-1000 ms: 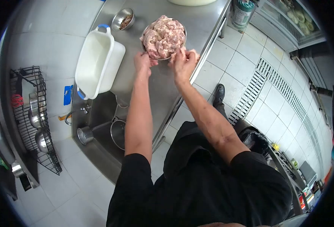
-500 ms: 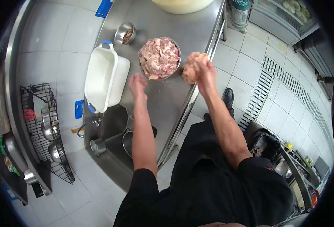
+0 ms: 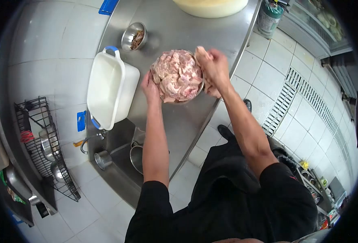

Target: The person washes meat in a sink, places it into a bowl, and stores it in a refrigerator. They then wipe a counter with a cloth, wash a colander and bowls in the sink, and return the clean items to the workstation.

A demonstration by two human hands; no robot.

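Observation:
A round metal bowl point(image 3: 202, 87) heaped with raw meat point(image 3: 177, 75) stands on the steel counter. My left hand point(image 3: 151, 88) grips the bowl's left side, its fingers partly hidden against the meat and the rim. At the opposite side, my right hand point(image 3: 216, 67) is closed around what looks like a crumpled pinkish cloth point(image 3: 211, 87). This limp thing hangs down along the bowl's right edge. Motion blurs the right fingers a little.
Left of the bowl is a white tub point(image 3: 124, 95) with blue handles. Behind it sits a small metal bowl point(image 3: 134, 36) with brown bits. A large pale round container point(image 3: 211, 9) stands at the far end. The sink point(image 3: 120, 139) holds metal pots.
My left hand has gone from a loose fist near the bowl to gripping its side. My right hand has brought the pinkish cloth from the counter's edge against the bowl.

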